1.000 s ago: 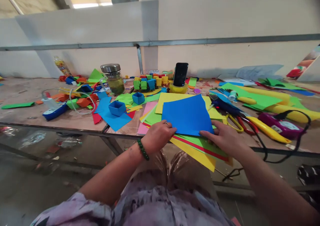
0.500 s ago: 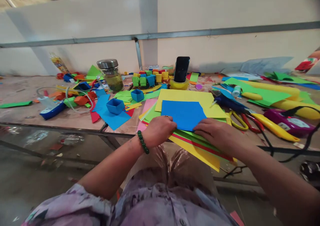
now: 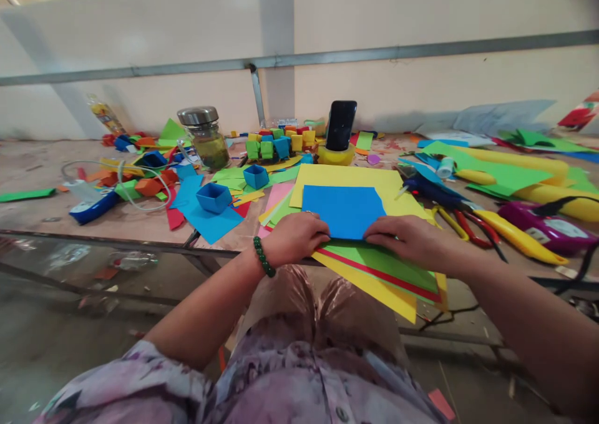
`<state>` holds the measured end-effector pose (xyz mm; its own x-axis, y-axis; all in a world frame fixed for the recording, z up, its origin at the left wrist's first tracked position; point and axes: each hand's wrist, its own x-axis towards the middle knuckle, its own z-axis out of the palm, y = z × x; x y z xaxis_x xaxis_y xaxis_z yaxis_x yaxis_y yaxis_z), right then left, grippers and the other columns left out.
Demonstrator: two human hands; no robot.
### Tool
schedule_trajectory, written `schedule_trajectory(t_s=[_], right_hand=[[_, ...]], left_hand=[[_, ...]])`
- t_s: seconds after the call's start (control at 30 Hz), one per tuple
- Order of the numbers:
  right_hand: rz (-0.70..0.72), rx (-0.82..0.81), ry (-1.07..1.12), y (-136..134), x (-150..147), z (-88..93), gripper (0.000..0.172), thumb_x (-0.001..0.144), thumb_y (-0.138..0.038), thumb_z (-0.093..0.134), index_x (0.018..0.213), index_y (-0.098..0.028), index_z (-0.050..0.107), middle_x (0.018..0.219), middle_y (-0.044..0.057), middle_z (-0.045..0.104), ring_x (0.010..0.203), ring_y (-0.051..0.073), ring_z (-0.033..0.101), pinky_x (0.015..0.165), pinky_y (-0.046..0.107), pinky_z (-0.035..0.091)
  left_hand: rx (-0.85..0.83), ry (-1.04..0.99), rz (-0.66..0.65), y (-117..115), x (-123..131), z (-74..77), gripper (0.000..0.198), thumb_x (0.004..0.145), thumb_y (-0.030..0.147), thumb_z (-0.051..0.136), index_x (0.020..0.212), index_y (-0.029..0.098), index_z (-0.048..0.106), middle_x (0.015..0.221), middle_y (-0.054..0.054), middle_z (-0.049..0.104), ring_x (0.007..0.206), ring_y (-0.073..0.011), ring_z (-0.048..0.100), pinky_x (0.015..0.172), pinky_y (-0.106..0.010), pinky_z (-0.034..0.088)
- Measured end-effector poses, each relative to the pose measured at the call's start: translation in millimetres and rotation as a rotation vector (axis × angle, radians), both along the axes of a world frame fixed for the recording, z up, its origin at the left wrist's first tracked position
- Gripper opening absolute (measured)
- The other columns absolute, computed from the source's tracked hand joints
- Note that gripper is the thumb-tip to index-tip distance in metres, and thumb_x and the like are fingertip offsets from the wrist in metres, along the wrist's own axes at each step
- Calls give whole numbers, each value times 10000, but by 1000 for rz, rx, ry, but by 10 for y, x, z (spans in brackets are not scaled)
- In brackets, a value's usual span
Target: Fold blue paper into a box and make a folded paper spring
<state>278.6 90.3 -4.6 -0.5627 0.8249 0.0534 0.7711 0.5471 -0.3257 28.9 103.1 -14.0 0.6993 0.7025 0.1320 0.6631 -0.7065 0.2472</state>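
A blue sheet of paper (image 3: 344,210) lies in front of me, its near edge turned up into a narrow fold. My left hand (image 3: 299,236) is closed on the left end of that edge. At the right end, my right hand (image 3: 405,240) pinches the same edge between thumb and fingers. Beneath the blue sheet lie a yellow sheet (image 3: 346,174) and a green sheet (image 3: 388,263), with red and yellow ones under them. Part of this stack sticks out over the table's front edge. The fingertips of my left hand are partly hidden.
Two small blue paper boxes (image 3: 214,197) sit to the left, near a glass jar (image 3: 206,140). A phone (image 3: 340,125) leans on a yellow tape roll (image 3: 336,155). Pliers (image 3: 433,190), a yellow-handled cutter (image 3: 517,236) and a purple device (image 3: 545,227) lie to the right.
Both hands stay on the near edge of the blue sheet. My right hand has shifted slightly, with its thumb now lying along the fold. The view has moved a little.
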Motion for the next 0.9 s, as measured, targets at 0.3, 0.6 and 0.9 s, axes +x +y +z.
schedule_trajectory(t_s=[0.3,0.6,0.9], right_hand=[[-101,-36,20,32,3,0,312,865,-407,457,799,-250,718,812,12,741,706,194,643,642,293,465],[-195,72,-20,131,27,-204,266,878,-423,482,774,-226,627,740,22,646,660,171,581,585,269,422],[302,590,-281,-46,-66,-246,293,934,-164,423,1114,-133,652,986,122,668,878,235,561,769,342,435]], left_hand=[[-231,-189,74,142,-63,-38,284,849,345,514,851,202,759,815,-28,724,750,-156,601,690,-228,412],[-137,-116,168,211,-18,-89,241,848,364,561,969,216,707,832,-33,646,751,-167,552,665,-259,405],[323,248,-118,-141,91,-138,314,962,201,353,1155,169,598,935,-103,585,860,-210,520,762,-323,447]])
